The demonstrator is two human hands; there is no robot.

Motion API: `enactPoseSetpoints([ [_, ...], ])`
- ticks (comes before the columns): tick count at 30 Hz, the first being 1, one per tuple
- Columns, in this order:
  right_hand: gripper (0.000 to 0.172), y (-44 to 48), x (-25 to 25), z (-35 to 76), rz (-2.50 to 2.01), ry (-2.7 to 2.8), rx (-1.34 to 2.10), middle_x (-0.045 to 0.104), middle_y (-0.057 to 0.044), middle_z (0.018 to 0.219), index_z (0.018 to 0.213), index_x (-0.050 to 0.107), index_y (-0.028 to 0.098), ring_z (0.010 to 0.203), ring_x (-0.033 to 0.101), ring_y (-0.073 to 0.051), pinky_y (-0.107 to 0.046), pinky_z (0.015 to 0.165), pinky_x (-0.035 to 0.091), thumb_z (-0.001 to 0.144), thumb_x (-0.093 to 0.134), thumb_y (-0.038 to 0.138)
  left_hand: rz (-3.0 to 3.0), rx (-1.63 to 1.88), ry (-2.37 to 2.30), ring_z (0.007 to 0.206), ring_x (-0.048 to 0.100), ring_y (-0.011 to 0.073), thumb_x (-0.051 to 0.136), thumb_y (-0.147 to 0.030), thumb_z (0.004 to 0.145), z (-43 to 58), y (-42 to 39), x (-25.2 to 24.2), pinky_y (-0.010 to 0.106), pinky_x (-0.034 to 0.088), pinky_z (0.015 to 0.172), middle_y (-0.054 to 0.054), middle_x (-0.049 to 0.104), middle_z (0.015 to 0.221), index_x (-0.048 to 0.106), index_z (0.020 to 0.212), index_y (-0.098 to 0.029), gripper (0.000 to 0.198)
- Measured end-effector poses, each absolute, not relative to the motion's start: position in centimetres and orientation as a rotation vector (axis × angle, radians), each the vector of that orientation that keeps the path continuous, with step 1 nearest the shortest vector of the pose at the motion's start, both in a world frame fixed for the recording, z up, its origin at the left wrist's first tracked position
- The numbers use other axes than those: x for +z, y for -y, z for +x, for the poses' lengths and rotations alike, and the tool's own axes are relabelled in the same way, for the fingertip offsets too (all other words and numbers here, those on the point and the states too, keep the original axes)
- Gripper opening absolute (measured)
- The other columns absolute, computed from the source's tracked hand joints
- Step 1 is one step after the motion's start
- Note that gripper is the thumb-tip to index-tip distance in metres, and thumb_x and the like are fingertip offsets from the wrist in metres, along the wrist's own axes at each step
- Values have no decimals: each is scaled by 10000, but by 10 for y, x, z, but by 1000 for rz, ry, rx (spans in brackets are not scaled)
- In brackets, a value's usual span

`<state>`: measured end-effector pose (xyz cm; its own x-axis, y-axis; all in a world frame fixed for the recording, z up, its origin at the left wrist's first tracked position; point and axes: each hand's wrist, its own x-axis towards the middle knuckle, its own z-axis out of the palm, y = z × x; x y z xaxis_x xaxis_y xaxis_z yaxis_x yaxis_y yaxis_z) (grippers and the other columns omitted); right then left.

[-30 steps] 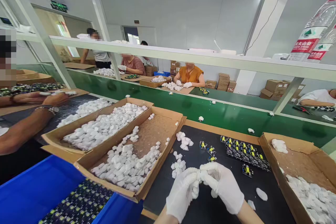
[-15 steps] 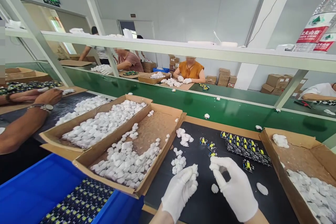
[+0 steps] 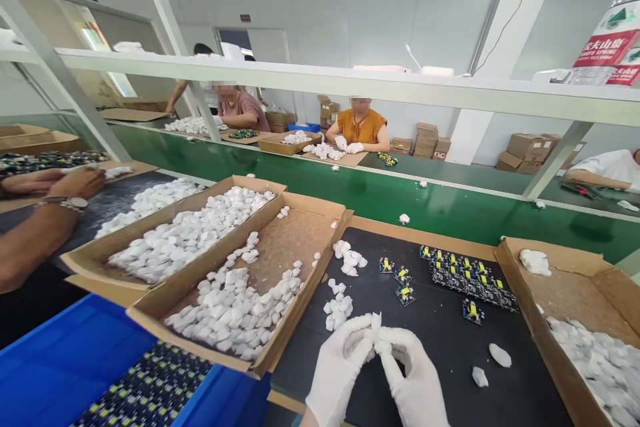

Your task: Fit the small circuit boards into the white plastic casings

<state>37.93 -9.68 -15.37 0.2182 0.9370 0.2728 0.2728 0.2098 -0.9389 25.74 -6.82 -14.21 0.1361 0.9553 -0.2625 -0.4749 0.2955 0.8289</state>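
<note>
My left hand (image 3: 337,367) and my right hand (image 3: 413,373), both in white gloves, meet above the black mat (image 3: 370,327). Their fingertips pinch a small white putty-like lump (image 3: 376,323), mostly covered by the gloves. Left of the hands lie a small heap of white lumps (image 3: 338,310) and another cluster (image 3: 349,258) farther back. Beyond my fingers sit several small circuit boards (image 3: 405,294) with yellow parts. One more board (image 3: 473,311) is to the right. Two loose white pieces, one flat oval (image 3: 500,355) and one smaller (image 3: 480,377), rest right of my right hand.
Cardboard trays of white lumps stand left (image 3: 257,363) and right (image 3: 520,280). A joined panel of boards (image 3: 473,288) lies at the mat's back. Behind runs a green belt (image 3: 370,203) carrying small pieces. A blue bin (image 3: 220,400) sits lower left. Co-workers' hands work left and opposite.
My right hand has moved left and down to meet my left hand. A loose white piece formerly between my hands now lies farther right. Pieces on the green belt have shifted right.
</note>
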Motion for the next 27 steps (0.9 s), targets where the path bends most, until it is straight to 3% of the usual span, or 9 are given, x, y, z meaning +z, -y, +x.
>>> enactPoseSetpoints([
  [2, 127, 98, -159, 379, -1294, 1454, 420, 689, -82, 956, 892, 667, 214, 891, 679, -204, -308, 783, 581, 807, 573, 207, 630, 1147, -893, 823, 679, 226, 893, -402, 473, 258, 71, -144, 286, 548, 726, 119, 747, 892, 738, 913, -142, 534],
  [5, 211, 99, -161, 378, -1281, 1567, 123, 694, -51, 979, 946, 638, 240, 916, 678, -173, -270, 806, 573, 793, 553, 121, 614, 1169, -893, 769, 676, 209, 891, -356, 497, 260, 75, -146, 271, 546, 692, 114, 740, 862, 726, 924, -138, 507],
  [13, 271, 100, -159, 379, -1202, 1670, -138, 647, -38, 897, 936, 589, 236, 825, 653, -155, -272, 713, 568, 759, 515, 45, 596, 1134, -866, 740, 645, 173, 846, -376, 565, 263, 76, -140, 240, 531, 644, 59, 698, 826, 714, 876, -153, 405],
  [17, 396, 104, -158, 380, -1240, 1704, -64, 632, -45, 893, 1068, 548, 219, 816, 647, -175, -299, 709, 570, 720, 513, 35, 655, 1149, -923, 576, 595, 126, 873, -372, 519, 266, 72, -139, 213, 504, 518, 23, 663, 688, 702, 837, -139, 430],
  [20, 445, 107, -157, 380, -1263, 1706, 23, 654, -40, 944, 1097, 538, 247, 864, 655, -187, -309, 755, 565, 707, 535, 32, 676, 1222, -942, 660, 638, 155, 879, -358, 514, 268, 72, -140, 231, 537, 613, 52, 709, 758, 713, 848, -140, 433],
  [24, 278, 108, -160, 380, -1326, 1566, 300, 681, -21, 835, 947, 592, 236, 762, 669, -181, -298, 722, 556, 730, 560, 66, 695, 1184, -958, 691, 656, 183, 884, -405, 488, 266, 73, -143, 257, 552, 628, 74, 723, 783, 715, 869, -136, 496],
  [27, 84, 106, -163, 379, -1311, 1229, 742, 687, -38, 761, 859, 604, 200, 668, 663, -180, -291, 652, 558, 790, 607, 248, 691, 1100, -932, 662, 657, 185, 870, -469, 486, 265, 74, -146, 270, 548, 591, 83, 723, 781, 697, 921, -132, 578],
])
